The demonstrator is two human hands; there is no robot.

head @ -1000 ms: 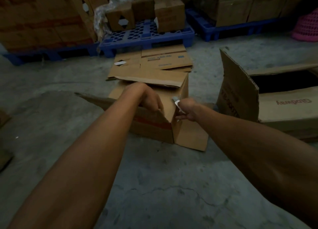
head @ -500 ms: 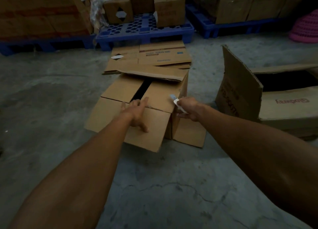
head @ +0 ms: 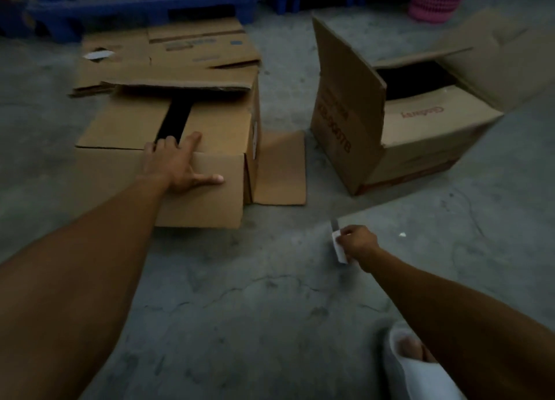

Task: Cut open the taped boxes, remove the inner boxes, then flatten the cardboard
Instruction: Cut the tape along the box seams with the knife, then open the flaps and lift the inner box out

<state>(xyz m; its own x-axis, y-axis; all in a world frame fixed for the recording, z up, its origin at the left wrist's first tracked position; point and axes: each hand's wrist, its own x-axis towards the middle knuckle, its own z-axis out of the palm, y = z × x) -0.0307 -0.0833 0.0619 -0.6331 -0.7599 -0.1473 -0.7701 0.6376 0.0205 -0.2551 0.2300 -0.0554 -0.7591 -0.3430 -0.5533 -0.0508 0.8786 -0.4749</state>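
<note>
Since half a sec ago the right hand [head: 359,241] has pulled back off the box corner and now hovers over bare floor, well apart from the cardboard, grip pinched on a small white cutter [head: 338,246] w/ its blade end pointing up. Left hand [head: 177,165] has slid fwd along the box [head: 168,135]: palm flat on the near flap, fingers spread, two fingertips at the edge of the dark gap between the top flaps, thumb out to the right. Not gripping anything, just pressing.

Box sits on the floor, centre-left. Its far flap is lifted w/ a torn-looking edge; a side flap lies flat on the floor to the right. Between that flap and the second box [head: 399,129] is a narrow strip of floor. Second box is open, tilted, one tall flap standing up on its left side, red print on the front. Flattened cardboard [head: 192,48] lies just behind the first box, touching it.

Open room: wide bare concrete floor [head: 255,309] in front, cracked, dim light. Blue pallets [head: 135,0] line the back, a pink basket [head: 435,0] top right. White sandal [head: 420,372] on a foot, bottom right.
</note>
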